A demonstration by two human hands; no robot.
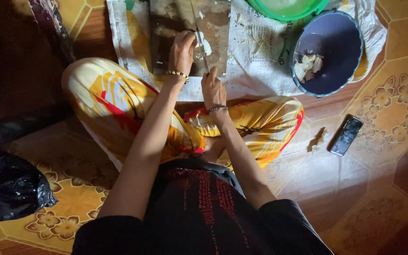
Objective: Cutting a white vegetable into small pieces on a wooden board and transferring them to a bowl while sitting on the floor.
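I sit cross-legged on a patterned floor, looking down at a dark wooden cutting board (175, 23) laid on newspaper (256, 52). My left hand (182, 51), with a gold bracelet at the wrist, presses pale pieces of food (205, 45) against the board. My right hand (212, 87), with a beaded bracelet, grips the handle of a knife (199, 40) whose blade runs up across the board beside the left fingers. White scraps lie scattered on the board.
A dark blue bowl (336, 33) with pale cut pieces (308, 66) sits at the right on the paper. A green bowl (286, 9) is at the top edge. A phone (346, 135) lies on the floor at right. A black plastic bag (5, 184) sits at left.
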